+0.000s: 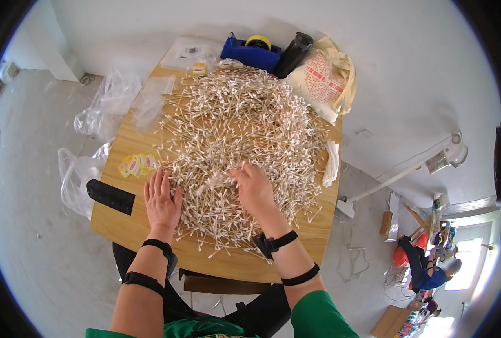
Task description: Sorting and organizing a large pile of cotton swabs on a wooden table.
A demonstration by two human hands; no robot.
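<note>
A large heap of wooden cotton swabs (245, 129) with white tips covers most of the wooden table (205, 262). My left hand (162, 204) lies flat at the heap's left edge, fingers stretched out and thumb beside the nearest swabs. Over the middle of the heap, my right hand (254, 189) has its thumb and fingers drawn together at the swabs. White tips show at its fingertips; how many swabs it holds is hidden. Several yellow-and-white printed cards (138, 165) lie just beyond my left hand.
Along the far edge stand a blue tape dispenser (250, 53), a black bottle (293, 55) and a cream cloth bag (324, 79). White strips (330, 163) lie at the right edge, a black flat object (111, 196) at the left. Plastic bags (112, 101) hang left. A person (434, 275) sits far right.
</note>
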